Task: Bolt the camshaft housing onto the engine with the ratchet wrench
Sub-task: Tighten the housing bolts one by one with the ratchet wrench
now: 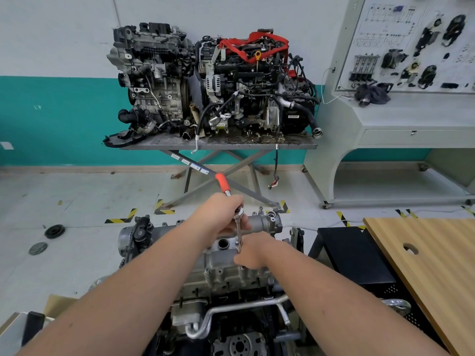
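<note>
The grey engine [231, 276] stands right in front of me, with the camshaft housing [259, 222] lying across its top. A ratchet wrench with an orange grip [222, 181] stands over the housing, its handle slanting up and away to the left. My left hand [226, 214] grips the wrench at its head, just below the orange grip. An extension bar [238, 235] runs down from the head to the housing. My right hand [253, 250] pinches the lower end of that bar, hiding the socket and the bolt.
Two engines [213, 83] sit on a scissor-leg table [218, 145] ahead by the wall. A training board cabinet [401, 73] stands at the right. A wooden tabletop [431, 265] and a black stand [352, 253] lie close on my right. Round parts [54, 231] lie on the floor at left.
</note>
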Demonstrator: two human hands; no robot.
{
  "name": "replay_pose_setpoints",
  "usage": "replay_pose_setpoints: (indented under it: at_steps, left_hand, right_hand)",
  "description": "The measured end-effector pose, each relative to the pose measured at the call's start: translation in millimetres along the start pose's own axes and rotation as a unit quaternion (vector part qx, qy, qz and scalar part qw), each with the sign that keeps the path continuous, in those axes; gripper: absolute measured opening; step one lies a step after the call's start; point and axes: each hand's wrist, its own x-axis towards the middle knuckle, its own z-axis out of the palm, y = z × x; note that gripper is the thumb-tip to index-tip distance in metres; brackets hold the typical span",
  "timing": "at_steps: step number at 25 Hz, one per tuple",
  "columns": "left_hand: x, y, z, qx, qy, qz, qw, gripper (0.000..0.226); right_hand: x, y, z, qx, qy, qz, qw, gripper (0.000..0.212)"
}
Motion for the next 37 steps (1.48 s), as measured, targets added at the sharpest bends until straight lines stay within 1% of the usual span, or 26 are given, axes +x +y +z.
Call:
replay_pose_setpoints:
  at_steps: [2,3,4,5,7,8,9,10,11,12,13,14,15,16,17,19,21,22,23,24,25,26,27,30,34,37]
  left_hand:
    - [-4,13,-1,0.175,-0.014,0.045,0.983,0.018]
    - [-4,18,-1,0.285,-0.018,0.084,0.955,0.019]
    - [-4,22,1,0.394,-0.020,0.127,0.910,0.023]
    - [-5,23,2,0.497,-0.019,0.167,0.851,0.026]
    - [-6,13,7,0.661,0.014,0.288,0.693,0.031]
    - [-5,4,7,0.686,0.041,0.381,0.619,0.032]
    - [-5,-7,5,0.675,0.063,0.473,0.563,0.035]
    - [-6,-18,0,0.637,0.093,0.545,0.538,0.039]
    - [-5,-30,-4,0.578,0.132,0.582,0.556,0.045]
    - [-3,-40,-7,0.508,0.156,0.575,0.622,0.050]
    - [-4,-49,-6,0.420,0.164,0.532,0.717,0.053]
    - [-5,-58,0,0.319,0.146,0.467,0.811,0.050]
    - [-7,-65,10,0.198,0.118,0.410,0.883,0.045]
    - [-8,-68,22,0.058,0.097,0.362,0.925,0.040]
    - [-8,-65,32,-0.078,0.089,0.304,0.945,0.036]
    - [-6,-52,40,-0.269,0.086,0.175,0.943,0.037]
    - [-3,-42,35,-0.344,0.059,0.085,0.933,0.039]
    - [-2,-36,28,-0.349,0.050,0.051,0.935,0.035]
    - [0,-31,21,-0.334,0.045,0.024,0.941,0.031]
    - [0,-25,16,-0.306,0.040,0.003,0.951,0.028]
    - [0,-20,12,-0.269,0.034,-0.016,0.963,0.028]
    - [-2,-15,9,-0.226,0.027,-0.034,0.973,0.029]
    - [-3,-11,7,-0.179,0.021,-0.054,0.982,0.032]
    - [-4,-5,4,-0.093,-0.005,-0.090,0.992,0.044]
    - [-6,-5,7,-0.110,-0.037,-0.078,0.990,0.043]
    - [-7,-5,6,-0.112,-0.045,-0.060,0.991,0.040]
  right_hand:
    - [4,3,2,0.001,0.003,0.006,1.000,0.026]
    - [5,2,3,-0.002,0.007,-0.001,1.000,0.028]
    - [6,3,5,-0.006,0.008,-0.002,1.000,0.027]
    - [6,3,5,-0.009,0.012,0.000,1.000,0.023]
    - [2,2,6,-0.011,0.029,0.009,0.999,0.020]
    - [2,2,7,-0.011,0.043,0.009,0.999,0.024]
    - [2,2,7,0.002,0.053,0.005,0.999,0.028]
    - [4,2,7,0.022,0.059,-0.004,0.998,0.029]
    - [3,1,8,0.069,0.070,-0.020,0.995,0.029]
    - [6,2,9,0.093,0.081,-0.028,0.992,0.027]
    - [7,1,10,0.073,0.078,-0.038,0.994,0.026]
    - [5,-1,10,0.052,0.057,-0.023,0.997,0.027]
    - [5,-1,11,0.026,0.050,-0.010,0.998,0.030]
    - [5,-1,12,0.019,0.052,-0.013,0.998,0.033]
    - [5,0,14,0.011,0.053,-0.021,0.998,0.034]
    - [4,-2,18,-0.004,0.087,-0.021,0.996,0.031]
    - [6,0,25,-0.006,0.149,-0.005,0.989,0.027]
    - [5,1,25,0.008,0.152,0.000,0.988,0.023]
    - [4,3,25,0.062,0.124,-0.004,0.990,0.018]
    - [4,4,25,0.141,0.070,-0.006,0.988,0.016]
    - [4,4,27,0.221,0.020,-0.003,0.975,0.015]
    - [3,5,29,0.269,0.002,-0.001,0.963,0.014]
    - [2,6,31,0.286,0.011,-0.002,0.958,0.015]
    - [0,6,34,0.254,0.062,-0.017,0.965,0.023]
    - [0,8,32,0.195,0.090,-0.057,0.975,0.028]
    - [0,10,33,0.180,0.097,-0.062,0.977,0.029]
